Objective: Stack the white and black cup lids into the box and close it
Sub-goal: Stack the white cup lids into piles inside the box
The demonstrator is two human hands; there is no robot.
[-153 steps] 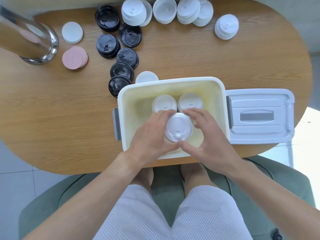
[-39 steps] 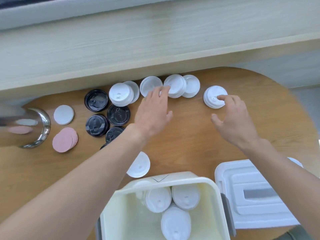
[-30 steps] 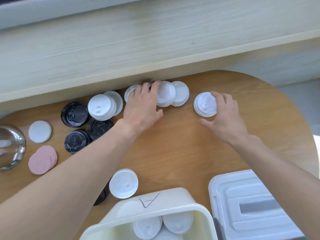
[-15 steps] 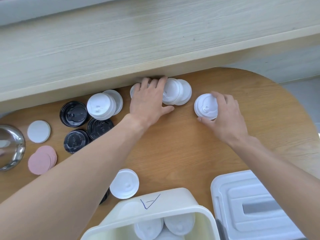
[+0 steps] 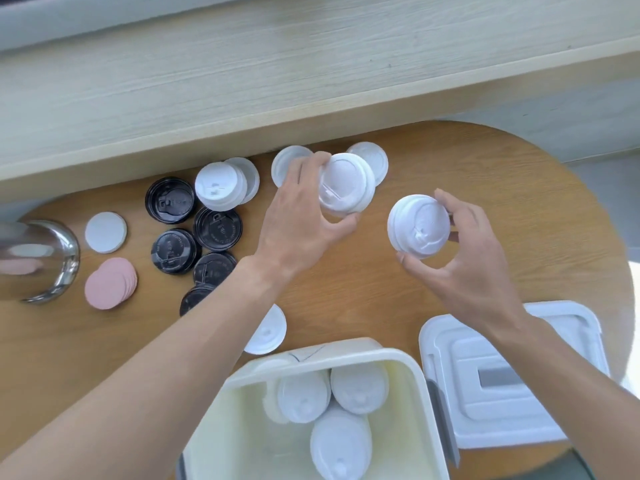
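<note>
A white lid stack (image 5: 346, 183) is gripped by the left hand (image 5: 299, 220), another stack (image 5: 418, 226) by the right hand (image 5: 464, 258); the open box (image 5: 346, 351) lies below both, nearer the body.

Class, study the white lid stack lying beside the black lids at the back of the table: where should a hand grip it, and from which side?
Grip the white lid stack around its round outer rim, coming from above with thumb and fingers on opposite sides. It lies flat, dome up, and partly covers another white lid, so take the top stack only.
</note>
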